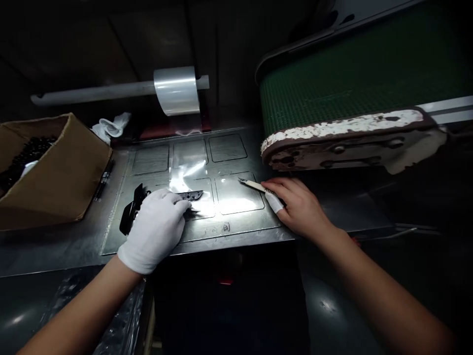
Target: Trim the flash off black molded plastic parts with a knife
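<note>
My left hand, in a white glove, is closed on a slim black plastic part over the metal plate. Just left of that hand lie more black plastic parts, partly hidden by the glove. A craft knife with a pale handle is held in my right hand, its blade pointing left over the plate. White wrapping covers the thumb of this hand. Clear film stretches down onto the plate, shining under the light. Outlines of rounded rectangles mark the plate.
A roll of clear film hangs on a bar at the back. The cardboard box at left holds small black parts. A pen and white cloth lie beside it. A green conveyor belt juts in at right.
</note>
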`<state>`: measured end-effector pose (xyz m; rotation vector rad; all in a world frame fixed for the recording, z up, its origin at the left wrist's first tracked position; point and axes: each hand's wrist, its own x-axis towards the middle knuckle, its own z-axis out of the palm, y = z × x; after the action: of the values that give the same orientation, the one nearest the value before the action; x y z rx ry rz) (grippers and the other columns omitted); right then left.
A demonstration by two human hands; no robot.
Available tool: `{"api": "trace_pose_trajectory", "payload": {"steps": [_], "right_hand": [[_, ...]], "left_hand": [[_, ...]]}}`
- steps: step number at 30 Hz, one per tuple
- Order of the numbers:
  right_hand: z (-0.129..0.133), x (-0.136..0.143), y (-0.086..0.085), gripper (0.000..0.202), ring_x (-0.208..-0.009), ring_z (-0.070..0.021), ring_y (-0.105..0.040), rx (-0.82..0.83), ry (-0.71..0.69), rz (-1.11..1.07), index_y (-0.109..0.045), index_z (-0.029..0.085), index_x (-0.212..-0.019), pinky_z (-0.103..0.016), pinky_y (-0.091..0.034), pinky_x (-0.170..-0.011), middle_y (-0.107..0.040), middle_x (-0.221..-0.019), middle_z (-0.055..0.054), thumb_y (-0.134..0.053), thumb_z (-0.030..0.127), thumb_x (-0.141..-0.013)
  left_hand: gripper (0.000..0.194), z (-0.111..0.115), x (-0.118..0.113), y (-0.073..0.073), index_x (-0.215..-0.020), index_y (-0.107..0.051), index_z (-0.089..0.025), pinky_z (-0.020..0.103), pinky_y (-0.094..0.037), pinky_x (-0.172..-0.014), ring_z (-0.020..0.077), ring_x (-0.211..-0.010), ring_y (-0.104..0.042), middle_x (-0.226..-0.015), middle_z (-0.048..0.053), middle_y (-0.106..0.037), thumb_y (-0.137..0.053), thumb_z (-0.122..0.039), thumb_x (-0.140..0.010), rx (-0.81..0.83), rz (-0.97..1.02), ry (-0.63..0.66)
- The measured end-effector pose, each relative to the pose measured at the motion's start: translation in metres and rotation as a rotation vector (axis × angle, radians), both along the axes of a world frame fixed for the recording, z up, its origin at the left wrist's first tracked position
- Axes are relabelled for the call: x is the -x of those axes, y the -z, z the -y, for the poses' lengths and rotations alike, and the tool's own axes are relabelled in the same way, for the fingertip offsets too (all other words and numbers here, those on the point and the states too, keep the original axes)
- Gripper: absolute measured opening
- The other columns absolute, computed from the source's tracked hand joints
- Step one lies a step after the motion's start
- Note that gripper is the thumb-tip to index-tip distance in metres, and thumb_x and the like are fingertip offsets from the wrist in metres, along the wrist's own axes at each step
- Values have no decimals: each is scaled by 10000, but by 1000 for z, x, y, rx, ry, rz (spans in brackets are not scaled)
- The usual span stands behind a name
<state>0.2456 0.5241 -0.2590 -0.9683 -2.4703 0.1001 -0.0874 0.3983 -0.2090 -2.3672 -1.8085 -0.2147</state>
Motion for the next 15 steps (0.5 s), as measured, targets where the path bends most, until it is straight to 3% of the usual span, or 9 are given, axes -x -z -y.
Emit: {"api": "trace_pose_trajectory", "payload": {"steps": [3, 6, 8, 10, 11, 13, 15], "right_hand": [[-3, -3, -3, 641, -1147, -317, -616, 0, -20, -38, -667, 130, -1350, -475, -545, -1018, -690, -1270, -123, -544, -18, -738], [16, 4, -11, 472, -1151, -323, -609, -40, -33, -209, -674, 136, -1316, -495, -520, -1016, -682, -1238, -150, -589, 60, -858], [47, 21, -17, 332, -1135, -296, -621, 55, -69, -400, -685, 182, -1258, -468, -516, -999, -681, -1193, -133, -621, 150, -933], [90, 49, -21, 252, -1045, -230, -661, 427, -179, -577, -666, 242, -1229, -385, -548, -909, -693, -1124, -82, -626, 221, -981], [112, 67, -21, 247, -970, -195, -676, 739, -253, -630, -643, 266, -1249, -335, -560, -825, -699, -1092, -59, -623, 272, -1002], [152, 102, -16, 314, -808, -155, -668, 1366, -346, -718, -611, 263, -1256, -270, -542, -653, -693, -1018, -36, -660, 420, -988], [179, 130, -7, 373, -673, -118, -605, 1726, -314, -769, -630, 224, -1102, -219, -474, -542, -650, -874, 1, -766, 502, -894]], "left_hand": [[243, 14, -1, 2, -895, -745, -176, 518, -568, -892, 288, -942, -660, -901, 89, -715, -552, -30, -891, -81, 119, -28], [177, 42, -11, 4, -935, -754, -225, 600, -489, -1120, 319, -1253, -613, -1251, 94, -697, -660, -77, -911, -268, 510, -92], [208, 63, -22, 8, -991, -761, -260, 650, -379, -1228, 349, -1437, -491, -1493, 69, -578, -729, -82, -886, -384, 833, -127], [274, 81, -34, 15, -1006, -769, -280, 657, -356, -1247, 361, -1493, -435, -1584, 46, -500, -734, -45, -870, -440, 1052, -147], [286, 89, -39, 20, -998, -775, -283, 663, -363, -1239, 370, -1497, -428, -1600, 45, -483, -729, -33, -866, -464, 1093, -154], [300, 104, -45, 32, -987, -788, -292, 680, -375, -1214, 399, -1507, -402, -1611, 49, -466, -746, -29, -849, -500, 1023, -181], [344, 121, -45, 42, -996, -802, -323, 657, -402, -1186, 399, -1491, -413, -1584, 39, -486, -756, -22, -836, -519, 848, -223]]}}
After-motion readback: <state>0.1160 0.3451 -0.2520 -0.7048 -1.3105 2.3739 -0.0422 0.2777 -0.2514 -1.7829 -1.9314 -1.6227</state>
